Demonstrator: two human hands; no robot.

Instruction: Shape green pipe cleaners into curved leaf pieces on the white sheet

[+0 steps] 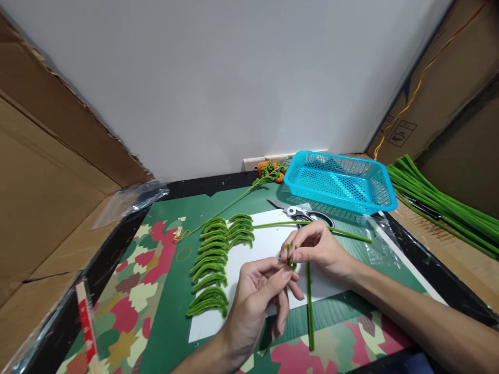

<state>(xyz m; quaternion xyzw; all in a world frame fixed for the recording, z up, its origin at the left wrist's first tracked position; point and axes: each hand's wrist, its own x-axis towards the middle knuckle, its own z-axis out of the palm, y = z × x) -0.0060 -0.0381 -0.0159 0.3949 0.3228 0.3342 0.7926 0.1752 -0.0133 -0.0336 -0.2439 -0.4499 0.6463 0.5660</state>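
My left hand and my right hand meet over the white paper. Between their fingertips is a short bent piece of green pipe cleaner, pinched by both. Part of it is hidden behind the fingers. Left of my hands, curved green pipe-cleaner leaves lie stacked in a column, with a smaller group beside its top. One long green pipe cleaner runs down toward the front edge below my right hand. Another long stem lies across the paper behind it.
Scissors rest behind my right hand, in front of a blue basket. An orange flower on a green stem leans near the wall. Many green pipe cleaners lie at right. Cardboard walls flank the table.
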